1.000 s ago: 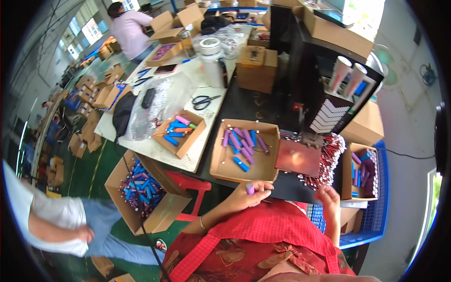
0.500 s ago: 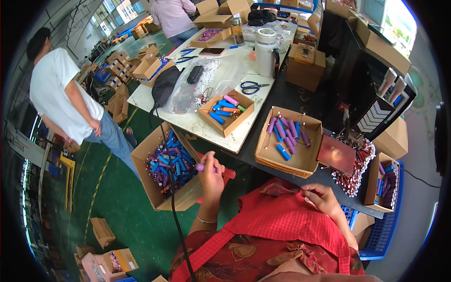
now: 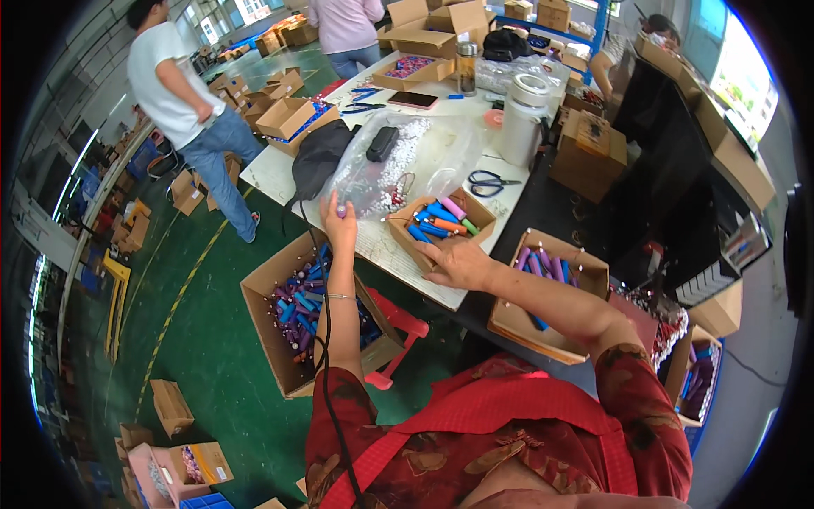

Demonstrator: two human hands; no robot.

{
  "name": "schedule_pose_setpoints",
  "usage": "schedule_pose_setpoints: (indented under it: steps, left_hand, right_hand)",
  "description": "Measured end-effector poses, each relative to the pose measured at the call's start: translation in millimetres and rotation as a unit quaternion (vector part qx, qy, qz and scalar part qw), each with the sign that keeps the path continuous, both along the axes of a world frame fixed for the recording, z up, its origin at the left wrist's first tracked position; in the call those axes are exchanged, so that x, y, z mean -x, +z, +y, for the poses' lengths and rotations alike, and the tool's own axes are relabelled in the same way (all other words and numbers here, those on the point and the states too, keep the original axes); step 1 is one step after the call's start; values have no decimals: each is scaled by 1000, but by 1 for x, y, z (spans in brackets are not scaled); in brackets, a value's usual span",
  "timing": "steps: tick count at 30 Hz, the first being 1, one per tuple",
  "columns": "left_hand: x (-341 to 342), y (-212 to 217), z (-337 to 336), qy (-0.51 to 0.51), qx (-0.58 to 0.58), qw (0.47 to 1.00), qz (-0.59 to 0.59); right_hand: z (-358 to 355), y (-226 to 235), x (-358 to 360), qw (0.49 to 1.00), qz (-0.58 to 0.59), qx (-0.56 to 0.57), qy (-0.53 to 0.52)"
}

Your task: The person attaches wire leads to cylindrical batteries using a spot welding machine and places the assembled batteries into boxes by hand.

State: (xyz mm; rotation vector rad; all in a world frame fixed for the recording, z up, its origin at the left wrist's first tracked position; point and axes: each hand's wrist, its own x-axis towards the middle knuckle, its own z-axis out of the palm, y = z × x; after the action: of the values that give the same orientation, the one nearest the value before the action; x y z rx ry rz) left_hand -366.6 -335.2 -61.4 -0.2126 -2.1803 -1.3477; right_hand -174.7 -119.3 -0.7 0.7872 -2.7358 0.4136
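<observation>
My left hand (image 3: 341, 229) is raised over the table's left edge, its fingers closed around a purple battery cell (image 3: 342, 209); mostly the cell's end shows. My right arm reaches across the table, and my right hand (image 3: 462, 263) grips the near wall of a small cardboard box (image 3: 414, 265). Blue, orange, pink and green battery cells (image 3: 437, 222) lie inside that box. Below my left forearm stands a large carton (image 3: 270, 327) heaped with blue and purple wired cells (image 3: 297, 314). Under my right forearm is another open box (image 3: 509, 321) of purple and blue cells.
A plastic bag (image 3: 441, 148) with small white parts, scissors (image 3: 490, 182), a phone (image 3: 413, 100) and a large flask (image 3: 526, 119) occupy the white table. A black cable (image 3: 326, 339) hangs before my left arm. A person in a white shirt (image 3: 174, 81) stands at left.
My left hand has moved up and forward with the purple cell. My right hand has gone from the red apron to the small box. The view has shifted; the person at left has moved.
</observation>
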Motion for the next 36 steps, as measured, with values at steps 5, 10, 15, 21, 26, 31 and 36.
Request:
schedule_pose_setpoints:
  steps: [5,10,15,21,26,31,36]
  left_hand:
    - [11,-15,25,-4,49,999,-23]
    - [10,-13,59,-57,34,998,-5]
    - [22,17,62,-138,36,985,-99]
    - [69,50,-24,287,363,884,-72]
    - [74,47,-34,220,384,888,-121]
    - [27,44,15,173,380,909,-18]
    - [-17,43,41,103,341,934,-9]
  right_hand:
    - [41,1,10,1000,-10,27,-4]
    - [76,11,23,999,13,-4,-44]
    - [87,19,27,999,-17,6,-46]
    - [78,25,9,996,-8,61,-68]
    - [71,29,7,995,26,81,-49]
    - [57,42,-5,993,31,103,-43]
    - [49,59,-35,991,34,119,-46]
